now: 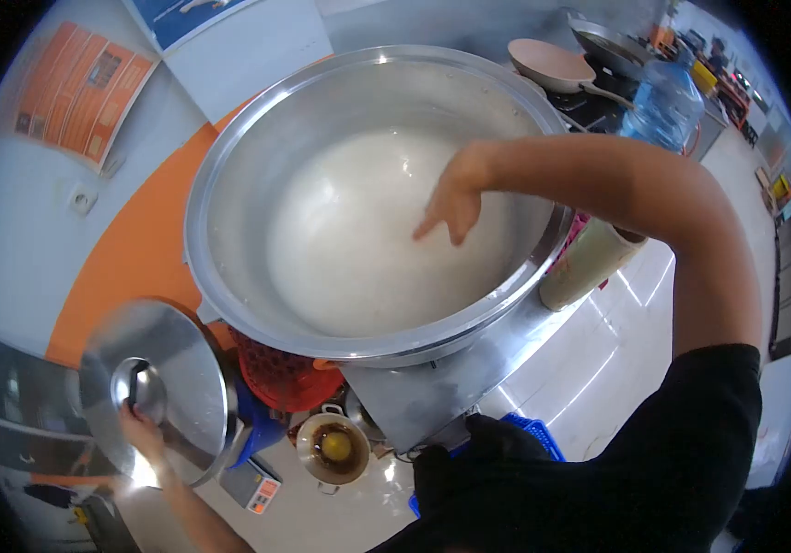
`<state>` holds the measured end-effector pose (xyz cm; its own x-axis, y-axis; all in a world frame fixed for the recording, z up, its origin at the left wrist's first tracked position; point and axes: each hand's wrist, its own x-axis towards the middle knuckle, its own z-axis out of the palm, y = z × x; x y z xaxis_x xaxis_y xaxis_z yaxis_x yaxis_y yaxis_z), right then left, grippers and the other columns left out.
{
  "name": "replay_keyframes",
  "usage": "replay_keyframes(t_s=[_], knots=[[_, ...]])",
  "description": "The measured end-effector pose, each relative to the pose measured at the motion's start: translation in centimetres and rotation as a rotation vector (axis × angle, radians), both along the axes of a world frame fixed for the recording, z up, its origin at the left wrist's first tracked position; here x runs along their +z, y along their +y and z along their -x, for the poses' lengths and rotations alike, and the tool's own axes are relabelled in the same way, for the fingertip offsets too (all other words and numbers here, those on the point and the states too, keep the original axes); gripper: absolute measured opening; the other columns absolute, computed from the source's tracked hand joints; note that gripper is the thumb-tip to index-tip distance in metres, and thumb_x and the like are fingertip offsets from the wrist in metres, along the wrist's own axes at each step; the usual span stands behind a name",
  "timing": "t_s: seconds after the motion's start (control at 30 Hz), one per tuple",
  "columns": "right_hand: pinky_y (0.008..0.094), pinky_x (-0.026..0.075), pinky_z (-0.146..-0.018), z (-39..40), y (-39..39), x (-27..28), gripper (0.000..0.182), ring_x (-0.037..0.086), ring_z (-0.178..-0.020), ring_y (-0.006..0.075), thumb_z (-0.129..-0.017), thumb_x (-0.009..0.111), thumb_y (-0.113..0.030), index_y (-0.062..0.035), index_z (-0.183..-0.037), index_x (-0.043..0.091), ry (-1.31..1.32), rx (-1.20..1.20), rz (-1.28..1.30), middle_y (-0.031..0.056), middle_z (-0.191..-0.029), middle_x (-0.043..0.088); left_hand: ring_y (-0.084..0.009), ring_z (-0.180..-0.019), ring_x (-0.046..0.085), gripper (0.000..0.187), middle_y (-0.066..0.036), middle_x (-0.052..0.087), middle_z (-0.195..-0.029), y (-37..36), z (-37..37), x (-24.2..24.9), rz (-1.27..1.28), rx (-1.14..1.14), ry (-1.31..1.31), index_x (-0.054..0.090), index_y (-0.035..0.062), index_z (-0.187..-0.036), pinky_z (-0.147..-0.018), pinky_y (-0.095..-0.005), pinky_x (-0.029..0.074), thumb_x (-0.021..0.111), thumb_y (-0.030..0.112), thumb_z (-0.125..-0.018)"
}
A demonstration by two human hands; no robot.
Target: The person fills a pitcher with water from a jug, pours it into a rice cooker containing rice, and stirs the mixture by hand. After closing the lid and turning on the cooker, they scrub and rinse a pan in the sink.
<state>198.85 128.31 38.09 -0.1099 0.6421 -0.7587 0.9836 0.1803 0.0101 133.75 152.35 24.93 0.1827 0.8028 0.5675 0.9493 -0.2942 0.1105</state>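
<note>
A very large metal pot (275,334) fills the middle of the head view, with pale, cloudy contents (349,249) in its bottom. My right hand (458,198) reaches over the pot's right rim, above the contents, with fingers pointing down and apart, holding nothing. At lower left, my left hand (144,429) grips the black handle of a big round metal lid (194,392). The lid is tilted, its outer face toward me, left of and lower than the pot.
A metal table (404,405) carries the pot. Below are a red basket (287,382), a small pan (329,472) with a yellow item in brown liquid, and a scale (252,486). To the right stand a plastic-wrap roll (584,267), a water bottle (664,103) and frying pans (547,63).
</note>
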Motion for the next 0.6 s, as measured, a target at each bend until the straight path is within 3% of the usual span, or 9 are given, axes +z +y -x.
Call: replay_keyframes(t_s=[0.1, 0.17, 0.3, 0.37, 0.4, 0.47, 0.5, 0.57, 0.6], knots=[[0.0409, 0.035, -0.102, 1.1, -0.8, -2.1, 0.07, 0.046, -0.121, 0.0354, -0.081, 0.054, -0.031, -0.0217, -0.145, 0.028, 0.047, 0.01, 0.211, 0.0213, -0.135, 0.046, -0.0388, -0.1, 0.057, 0.03, -0.022, 0.06, -0.107, -1.3, 3.8, 1.9, -0.1, 0.067, -0.006, 0.057, -0.0035, -0.115, -0.087, -0.0413, 0.044, 0.05, 0.013, -0.091], [0.041, 0.033, -0.103, 1.9, -1.7, -1.0, 0.066, 0.046, -0.122, 0.0334, -0.083, 0.054, -0.03, -0.0233, -0.144, 0.031, 0.236, -0.034, 0.47, 0.0219, -0.136, 0.045, -0.0341, -0.101, 0.059, 0.03, -0.022, 0.061, -0.11, -2.9, 4.2, 4.7, -0.044, 0.134, -0.082, 0.057, -0.0043, -0.116, -0.088, -0.0389, 0.044, 0.052, 0.012, -0.091], [0.0413, 0.034, -0.103, 2.5, -1.5, 1.5, 0.059, 0.046, -0.122, 0.0319, -0.084, 0.054, -0.026, -0.0208, -0.14, 0.039, 0.319, -0.049, 0.689, 0.0223, -0.133, 0.047, -0.0299, -0.102, 0.06, 0.034, -0.021, 0.062, -0.111, -5.0, 6.1, 9.3, -0.011, 0.18, -0.183, 0.055, -0.0051, -0.119, -0.087, -0.0356, 0.045, 0.051, 0.017, -0.094], [0.0423, 0.033, -0.103, 1.4, -0.9, 5.2, 0.049, 0.047, -0.122, 0.0308, -0.082, 0.057, -0.019, -0.0178, -0.131, 0.052, 0.266, 0.001, 0.123, 0.022, -0.129, 0.05, -0.0292, -0.1, 0.06, 0.035, -0.02, 0.062, -0.111, -4.8, 7.6, 11.3, -0.029, 0.201, -0.178, 0.055, -0.0058, -0.12, -0.086, -0.0349, 0.045, 0.051, 0.018, -0.094], [0.0423, 0.033, -0.103, 0.9, -1.1, 5.8, 0.049, 0.047, -0.122, 0.0308, -0.082, 0.057, -0.019, -0.0178, -0.131, 0.052, 0.271, 0.003, 0.126, 0.022, -0.129, 0.05, -0.0286, -0.099, 0.06, 0.036, -0.02, 0.062, -0.111, -5.0, 7.8, 12.5, -0.047, 0.215, -0.178, 0.054, -0.0066, -0.12, -0.086, -0.0342, 0.045, 0.051, 0.019, -0.095], [0.0402, 0.036, -0.101, -0.1, -2.0, 6.9, 0.044, 0.049, -0.12, 0.031, -0.079, 0.063, -0.017, -0.0152, -0.122, 0.059, 0.212, 0.255, -0.388, 0.0209, -0.124, 0.054, -0.0258, -0.099, 0.061, 0.039, -0.019, 0.062, -0.112, -5.9, 6.4, 16.1, 0.013, 0.113, -0.198, 0.053, -0.0081, -0.121, -0.086, -0.0332, 0.045, 0.051, 0.02, -0.095], [0.0402, 0.036, -0.101, 0.2, -2.7, 7.8, 0.044, 0.049, -0.12, 0.031, -0.079, 0.063, -0.017, -0.0152, -0.122, 0.059, 0.217, 0.252, -0.396, 0.0209, -0.124, 0.054, -0.0244, -0.1, 0.06, 0.039, -0.018, 0.062, -0.113, -5.3, 6.6, 17.4, -0.009, 0.073, -0.241, 0.052, -0.0085, -0.122, -0.087, -0.0329, 0.045, 0.051, 0.021, -0.096], [0.04, 0.036, -0.103, 1.3, -4.6, 9.4, 0.043, 0.049, -0.119, 0.0308, -0.076, 0.067, -0.016, -0.0133, -0.119, 0.061, 0.028, 0.123, -0.782, 0.0202, -0.126, 0.053, -0.0216, -0.101, 0.06, 0.04, -0.018, 0.061, -0.114, -5.3, 5.4, 20.6, -0.019, 0.004, -0.32, 0.051, -0.0084, -0.124, -0.087, -0.0313, 0.044, 0.05, 0.02, -0.096], [0.04, 0.036, -0.103, 1.0, -5.5, 9.9, 0.043, 0.049, -0.119, 0.0308, -0.076, 0.067, -0.016, -0.0133, -0.119, 0.061, 0.034, 0.122, -0.787, 0.0202, -0.126, 0.053, -0.0216, -0.101, 0.06, 0.04, -0.018, 0.061, -0.114, -5.1, 4.9, 22.1, -0.023, 0.005, -0.313, 0.051, -0.0084, -0.124, -0.087, -0.0313, 0.044, 0.05, 0.02, -0.096]])
